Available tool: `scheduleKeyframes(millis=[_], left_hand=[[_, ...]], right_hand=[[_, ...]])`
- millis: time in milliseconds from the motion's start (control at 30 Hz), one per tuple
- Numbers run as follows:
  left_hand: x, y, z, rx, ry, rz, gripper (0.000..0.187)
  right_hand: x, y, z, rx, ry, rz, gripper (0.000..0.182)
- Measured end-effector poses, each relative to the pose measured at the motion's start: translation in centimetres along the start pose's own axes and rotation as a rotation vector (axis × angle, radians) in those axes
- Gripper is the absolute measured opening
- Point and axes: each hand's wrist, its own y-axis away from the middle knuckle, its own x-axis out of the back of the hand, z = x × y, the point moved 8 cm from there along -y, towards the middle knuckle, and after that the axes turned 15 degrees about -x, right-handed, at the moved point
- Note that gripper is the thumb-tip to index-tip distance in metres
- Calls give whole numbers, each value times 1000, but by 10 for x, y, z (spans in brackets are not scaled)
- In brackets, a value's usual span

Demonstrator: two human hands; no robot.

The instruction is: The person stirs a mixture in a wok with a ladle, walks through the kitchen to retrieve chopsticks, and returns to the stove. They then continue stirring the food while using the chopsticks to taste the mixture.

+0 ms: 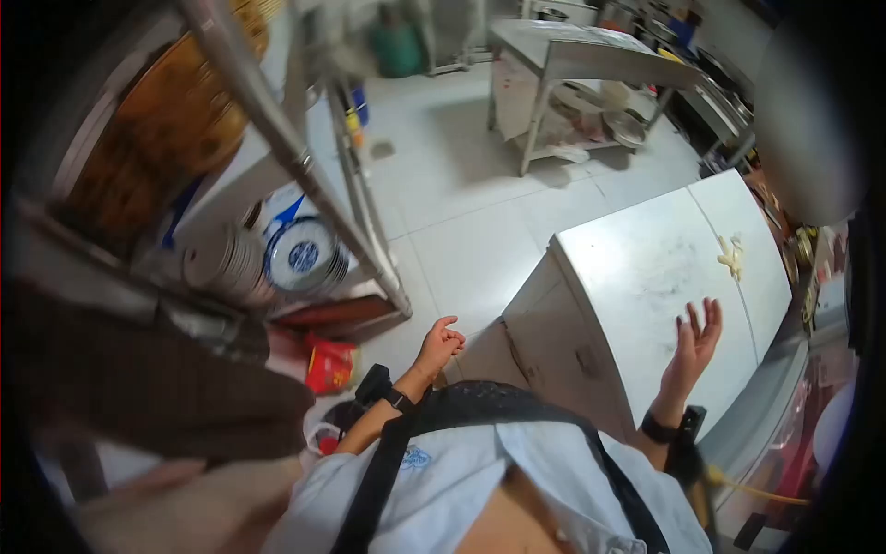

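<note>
My left hand (442,345) hangs in the air in front of my body, fingers loosely curled but apart, with nothing in it. It is close to the near side of a white chest-like cabinet (637,249). Above the cabinet's top my right hand (694,349) is raised with its fingers spread, and it holds nothing. Some pale yellowish scraps (731,258) lie on the cabinet top, a little beyond my right fingertips. Each wrist wears a dark strap with a black device.
A metal rack at left bears stacked blue-and-white plates (303,257) and a large brown round item (157,129). A red packet (330,367) sits on the floor beside it. A steel table (591,55) with pans underneath stands ahead. A person's dark sleeve (148,369) is at lower left.
</note>
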Motion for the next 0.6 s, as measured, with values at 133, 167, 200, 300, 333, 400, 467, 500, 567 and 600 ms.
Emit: scheduleKeyframes(millis=[133,167,200,300,333,400,467,500,567,600], left_hand=[[4,-77,6,123,-79,-163,44],[-12,-91,-10,175,-78,-196,43],[-21,-116,-23,190,-53,-220,42],[-38,-163,-29,325,-83,-282,43],[-40,-184,-31,344,-115,-296,44],[-34,-222,-41,346,-175,-314,45],[-28,-271,-37,333,-348,-302,45],[-23,-284,-31,339,-381,-320,45],[-11,-321,-22,345,-431,-277,43],[-5,-338,-24,346,-443,-293,43]], right_hand=[[-18,6,64,-289,40,89,51],[-14,2,69,-347,95,93,50],[-14,-4,69,-326,96,130,50],[-19,-12,87,-401,138,196,49],[-18,-18,96,-430,132,240,47],[-14,-27,112,-475,129,304,46],[-26,-47,134,-529,159,320,45],[-33,-50,138,-547,138,346,45],[-48,-70,145,-581,135,340,43],[-49,-78,148,-586,128,358,43]])
